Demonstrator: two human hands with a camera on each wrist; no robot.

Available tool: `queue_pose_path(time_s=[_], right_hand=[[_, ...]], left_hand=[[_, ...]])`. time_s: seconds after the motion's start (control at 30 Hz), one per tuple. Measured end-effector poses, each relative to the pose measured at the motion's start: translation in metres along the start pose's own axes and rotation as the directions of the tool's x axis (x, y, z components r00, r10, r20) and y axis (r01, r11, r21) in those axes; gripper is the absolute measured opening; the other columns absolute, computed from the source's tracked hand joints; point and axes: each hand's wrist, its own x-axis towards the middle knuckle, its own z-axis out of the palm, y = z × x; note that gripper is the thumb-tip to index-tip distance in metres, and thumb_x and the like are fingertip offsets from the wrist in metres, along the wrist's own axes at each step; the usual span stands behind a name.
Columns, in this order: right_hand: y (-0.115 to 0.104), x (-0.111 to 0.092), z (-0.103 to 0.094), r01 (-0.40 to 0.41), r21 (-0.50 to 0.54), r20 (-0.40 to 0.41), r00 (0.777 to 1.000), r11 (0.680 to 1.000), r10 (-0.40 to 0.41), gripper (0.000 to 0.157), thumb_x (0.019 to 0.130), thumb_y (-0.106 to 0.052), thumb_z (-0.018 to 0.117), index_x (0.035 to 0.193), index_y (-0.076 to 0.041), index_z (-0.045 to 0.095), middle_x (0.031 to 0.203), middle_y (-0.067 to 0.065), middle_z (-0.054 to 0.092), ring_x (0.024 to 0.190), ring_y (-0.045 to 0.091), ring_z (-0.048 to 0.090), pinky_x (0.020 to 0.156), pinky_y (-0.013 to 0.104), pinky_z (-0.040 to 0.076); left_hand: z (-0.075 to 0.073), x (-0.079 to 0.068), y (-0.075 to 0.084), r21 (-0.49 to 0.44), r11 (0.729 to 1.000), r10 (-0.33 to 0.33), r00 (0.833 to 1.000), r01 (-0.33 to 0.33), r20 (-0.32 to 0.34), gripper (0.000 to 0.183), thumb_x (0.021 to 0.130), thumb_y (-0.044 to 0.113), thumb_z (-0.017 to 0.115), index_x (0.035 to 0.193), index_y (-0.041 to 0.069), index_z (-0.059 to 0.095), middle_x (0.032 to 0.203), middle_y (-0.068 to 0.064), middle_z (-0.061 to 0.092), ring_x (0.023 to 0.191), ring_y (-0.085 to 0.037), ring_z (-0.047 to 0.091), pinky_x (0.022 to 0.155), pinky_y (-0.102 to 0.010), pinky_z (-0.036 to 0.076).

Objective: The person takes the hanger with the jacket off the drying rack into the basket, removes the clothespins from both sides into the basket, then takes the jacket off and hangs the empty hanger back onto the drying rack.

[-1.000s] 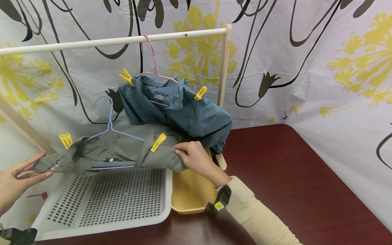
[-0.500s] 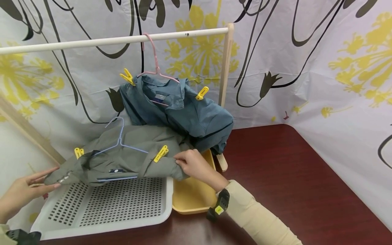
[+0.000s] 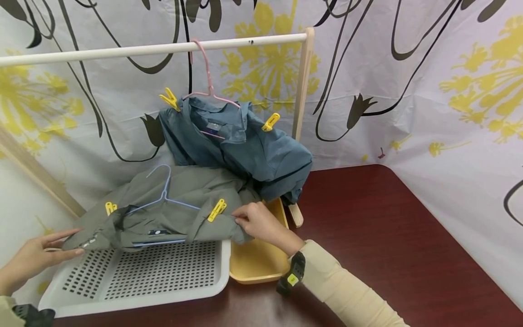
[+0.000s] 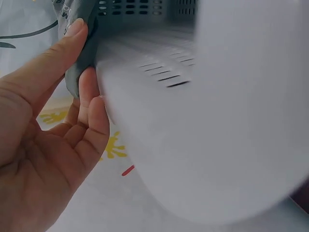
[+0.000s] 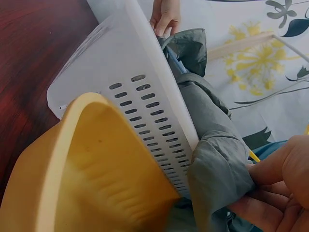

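Note:
A grey-green shirt [image 3: 192,181] on a blue hanger [image 3: 165,193] lies over the back of the white perforated basket [image 3: 163,297]. Yellow clothespins [image 3: 217,210] clip it near both shoulders. My left hand [image 3: 38,259] pinches the cloth at its left end; in the left wrist view, the thumb lies on the cloth and the fingers behind it. At the right end, my right hand [image 3: 261,225] pinches the other shoulder between thumb and fingers, as the right wrist view also shows. The hanger's hook stands up free, below the rail.
A white rail [image 3: 122,52] on wooden posts crosses the back. From it hangs a blue shirt [image 3: 265,154] on a pink hanger [image 3: 209,77], with yellow clothespins at its shoulders. A yellow bin [image 3: 257,265] stands right of the basket on the dark red table [image 3: 367,236].
Both hands have lowered the grey-green shirt toward the basket, the left hand also moving right. The blue hanger's hook has dropped and shifted right. The blue shirt still hangs.

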Motion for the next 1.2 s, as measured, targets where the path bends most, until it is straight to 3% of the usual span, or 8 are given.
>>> queue_pose_path(time_s=[0.2,0.23,0.37,0.57,0.7,0.87,1.03,1.2], right_hand=[[0.002,0.001,0.000,-0.025,0.007,0.058,0.998,1.000,0.024,0.016,0.087,-0.003,0.061,0.101,-0.002,0.070,0.094,0.009,0.068,0.084,0.017,0.064,0.070,0.022,0.052],[0.003,0.001,0.000,-0.024,0.008,0.070,0.997,1.000,0.023,0.016,0.087,-0.003,0.061,0.101,-0.002,0.070,0.094,0.009,0.068,0.084,0.017,0.064,0.070,0.022,0.052],[0.004,0.002,-0.001,-0.023,0.006,0.120,0.993,1.000,0.023,0.016,0.087,-0.003,0.062,0.102,-0.002,0.069,0.094,0.009,0.068,0.083,0.016,0.064,0.069,0.021,0.051],[0.003,0.002,-0.007,-0.012,0.011,0.197,0.980,1.000,0.010,0.019,0.088,-0.005,0.061,0.105,-0.002,0.068,0.097,0.008,0.068,0.084,0.014,0.064,0.069,0.019,0.050],[0.007,0.003,-0.011,0.037,0.024,0.237,0.971,0.999,-0.042,0.019,0.089,-0.007,0.061,0.106,-0.003,0.067,0.099,0.007,0.067,0.076,0.009,0.062,0.065,0.018,0.049],[0.009,0.006,-0.021,0.055,0.003,0.287,0.956,0.999,-0.053,0.020,0.089,-0.010,0.061,0.107,-0.005,0.068,0.099,0.006,0.067,0.081,0.010,0.062,0.068,0.017,0.049],[0.006,0.012,-0.033,0.057,-0.032,0.288,0.957,0.998,-0.045,0.021,0.090,-0.011,0.061,0.107,-0.003,0.067,0.097,0.007,0.067,0.081,0.012,0.063,0.067,0.018,0.049],[-0.002,0.022,-0.042,0.056,-0.026,0.265,0.963,0.998,-0.047,0.021,0.091,-0.011,0.058,0.109,-0.002,0.066,0.091,0.006,0.067,0.066,0.007,0.059,0.060,0.019,0.048]], left_hand=[[0.000,0.000,0.003,0.010,1.000,-0.008,1.000,0.008,0.003,0.087,0.084,0.046,0.063,0.136,-0.012,0.024,0.123,-0.045,0.026,0.101,-0.060,0.037,0.067,-0.051,0.048],[0.002,0.004,-0.004,0.011,1.000,-0.009,1.000,0.009,0.002,0.089,0.083,0.048,0.063,0.137,-0.011,0.025,0.124,-0.045,0.025,0.101,-0.059,0.036,0.067,-0.050,0.048],[0.003,0.005,-0.009,0.008,1.000,-0.005,1.000,0.005,0.001,0.088,0.083,0.048,0.063,0.137,-0.010,0.025,0.123,-0.045,0.026,0.102,-0.059,0.036,0.066,-0.051,0.048],[0.002,-0.003,0.005,-0.004,1.000,-0.006,1.000,0.006,-0.003,0.085,0.084,0.043,0.064,0.135,-0.013,0.026,0.120,-0.044,0.030,0.099,-0.057,0.040,0.066,-0.050,0.048],[0.002,-0.003,0.005,-0.009,1.000,-0.008,1.000,0.008,-0.002,0.085,0.084,0.043,0.064,0.135,-0.013,0.026,0.120,-0.044,0.031,0.099,-0.056,0.041,0.066,-0.049,0.048],[0.002,-0.002,0.004,-0.009,1.000,-0.002,1.000,0.002,-0.004,0.085,0.084,0.043,0.064,0.136,-0.012,0.026,0.120,-0.044,0.031,0.100,-0.055,0.040,0.065,-0.050,0.048],[0.001,-0.002,0.006,-0.015,1.000,0.000,1.000,0.000,0.000,0.086,0.084,0.044,0.063,0.136,-0.012,0.024,0.124,-0.044,0.025,0.103,-0.058,0.033,0.067,-0.054,0.047],[0.001,-0.002,0.005,-0.015,1.000,0.008,1.000,-0.008,0.001,0.085,0.085,0.043,0.063,0.136,-0.012,0.025,0.123,-0.044,0.025,0.103,-0.058,0.034,0.067,-0.054,0.046]])
